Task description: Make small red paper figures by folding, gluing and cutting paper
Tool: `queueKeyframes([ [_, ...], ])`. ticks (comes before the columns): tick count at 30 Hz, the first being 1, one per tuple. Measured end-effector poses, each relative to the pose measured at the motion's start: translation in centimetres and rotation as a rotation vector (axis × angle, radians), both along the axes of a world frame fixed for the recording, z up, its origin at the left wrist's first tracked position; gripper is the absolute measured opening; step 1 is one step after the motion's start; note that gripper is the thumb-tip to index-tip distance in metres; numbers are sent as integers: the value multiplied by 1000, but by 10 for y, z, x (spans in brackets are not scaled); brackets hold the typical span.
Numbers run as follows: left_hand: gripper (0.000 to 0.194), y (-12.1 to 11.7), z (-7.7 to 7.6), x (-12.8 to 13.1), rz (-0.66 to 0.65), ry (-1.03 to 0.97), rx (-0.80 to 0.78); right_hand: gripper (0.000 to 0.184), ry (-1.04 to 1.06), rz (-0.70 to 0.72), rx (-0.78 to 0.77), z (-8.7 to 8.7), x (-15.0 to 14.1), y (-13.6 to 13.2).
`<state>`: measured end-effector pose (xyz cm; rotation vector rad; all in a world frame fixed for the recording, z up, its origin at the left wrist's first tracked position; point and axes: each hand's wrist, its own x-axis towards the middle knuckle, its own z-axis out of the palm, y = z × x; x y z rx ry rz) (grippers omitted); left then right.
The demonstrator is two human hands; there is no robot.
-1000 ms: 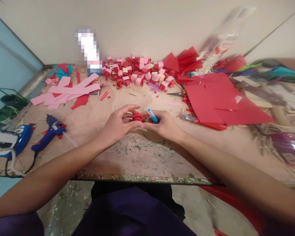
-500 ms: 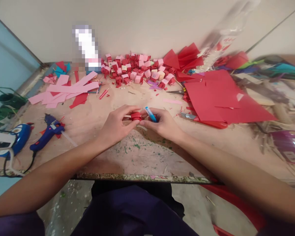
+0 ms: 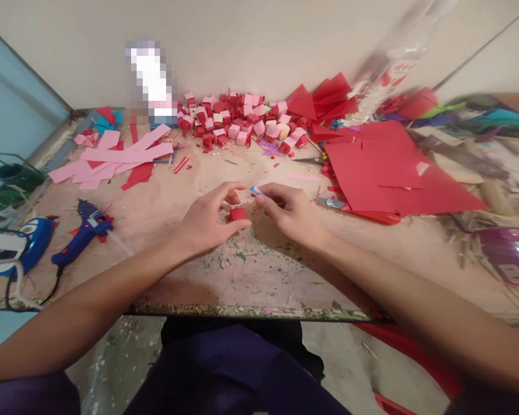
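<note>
Above the wooden tabletop [image 3: 164, 271], my left hand [image 3: 207, 219] holds a small red paper cube [image 3: 237, 215] by its thumb, with the index finger lifted clear above it. A short gap to the right, my right hand [image 3: 294, 216] pinches a thin blue-and-white pen-like stick [image 3: 256, 191] between thumb and fingers; most of the stick is hidden by the hand. The two hands do not touch. Behind them lies a heap of small pink and red paper cubes [image 3: 242, 118].
Pink paper strips [image 3: 112, 154] and a blue glue gun [image 3: 84, 230] lie to the left. Red paper sheets [image 3: 380, 173], a cutter knife [image 3: 331, 202] and scissors [image 3: 311, 159] are on the right. A plastic bottle [image 3: 393, 69] leans at the back. Green scraps [image 3: 242, 255] are scattered in front.
My hands have parted: the right has drawn slightly away from the cube, and its blue stick has tilted lower. My left index finger has lifted off the cube.
</note>
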<state>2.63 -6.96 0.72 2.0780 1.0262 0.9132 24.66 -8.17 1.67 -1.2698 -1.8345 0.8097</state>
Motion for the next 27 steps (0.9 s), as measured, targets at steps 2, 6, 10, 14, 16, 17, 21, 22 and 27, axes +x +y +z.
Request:
queueKeyframes([
  [2,45,0,4,-2,56,-38,33,28,-75,26,45,2,0,-2],
  [6,21,-3,11,-4,9,-21,66,29,-190,166,126,3,-1,-8],
  [10,13,-8,13,-2,-58,17,6,26,-226,215,174,1,-3,-14],
  [14,9,-9,16,-2,47,-137,-21,27,-141,80,155,6,-2,-13],
  [16,11,-7,19,-2,129,-278,-59,33,67,-83,82,11,-1,-9],
  [17,12,-6,21,-2,154,-350,-91,35,216,-138,24,13,-1,-7],
  [21,21,-3,25,0,108,-505,-228,44,711,-40,-254,18,-2,-7],
  [22,22,-4,25,0,77,-491,-241,46,757,14,-309,18,-4,-9],
  [27,25,-7,15,-1,-40,-244,-74,30,742,87,-335,11,-13,-17],
])
